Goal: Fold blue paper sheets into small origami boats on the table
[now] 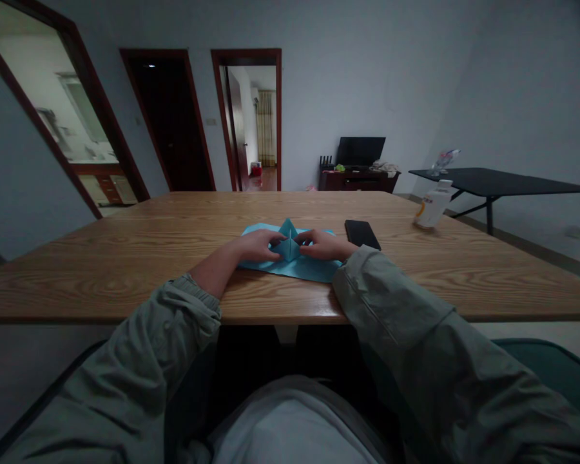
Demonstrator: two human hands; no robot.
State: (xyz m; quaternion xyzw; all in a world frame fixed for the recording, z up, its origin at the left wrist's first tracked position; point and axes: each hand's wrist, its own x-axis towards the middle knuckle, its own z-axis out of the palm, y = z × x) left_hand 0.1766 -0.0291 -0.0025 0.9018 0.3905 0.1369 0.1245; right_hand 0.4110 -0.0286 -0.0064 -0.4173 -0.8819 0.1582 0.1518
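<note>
Both left hand (258, 246) and right hand (323, 245) pinch the blue paper (309, 268); phone (362, 233) and bottle (432, 206) lie rightward.

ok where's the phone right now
In the head view, the black phone lies on the wooden table, right of the right hand and the blue paper, left of the white bottle.

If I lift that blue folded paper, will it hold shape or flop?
The blue paper looks thin and light, so its flat edges would probably droop. The raised peak between the left hand and right hand suggests creases stiffen the middle.
</note>
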